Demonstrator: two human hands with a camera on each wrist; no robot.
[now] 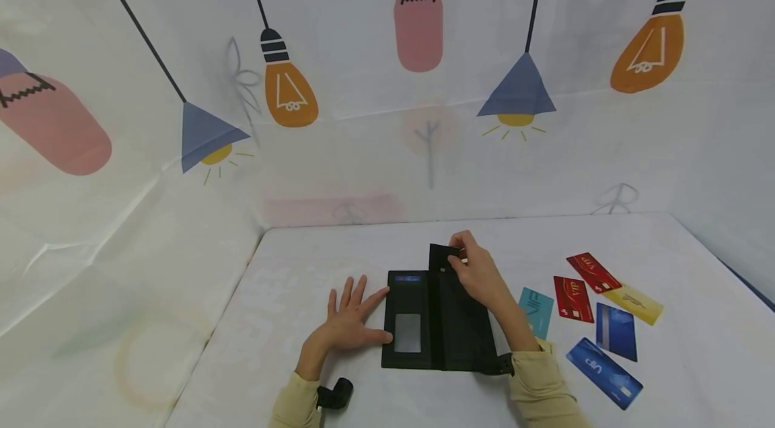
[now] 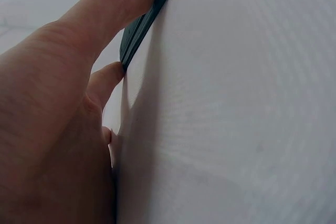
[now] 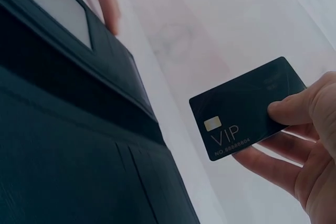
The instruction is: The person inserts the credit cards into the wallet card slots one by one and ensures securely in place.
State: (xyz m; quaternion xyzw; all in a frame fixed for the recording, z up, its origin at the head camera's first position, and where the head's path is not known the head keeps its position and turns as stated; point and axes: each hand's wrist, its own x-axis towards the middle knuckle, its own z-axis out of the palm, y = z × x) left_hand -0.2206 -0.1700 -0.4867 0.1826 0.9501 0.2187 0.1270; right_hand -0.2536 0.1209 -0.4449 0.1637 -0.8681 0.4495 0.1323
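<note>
Your right hand (image 1: 481, 276) pinches a black card (image 3: 236, 111) near the table's far edge (image 1: 339, 229); your spread left hand (image 1: 345, 328) touches the wallet (image 1: 437, 327).

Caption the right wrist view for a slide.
A right hand pinches a black rectangular VIP card near an open black leather-look wallet.

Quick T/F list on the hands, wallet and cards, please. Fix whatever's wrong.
1. The right hand pinches a dark VIP card. True.
2. The wallet is folded shut. False: it lies open.
3. The left hand touches the wallet. True.
4. The loose cards lie left of the wallet in the head view. False: they lie to its right.
5. One red card overlaps the yellow card. True.
</note>
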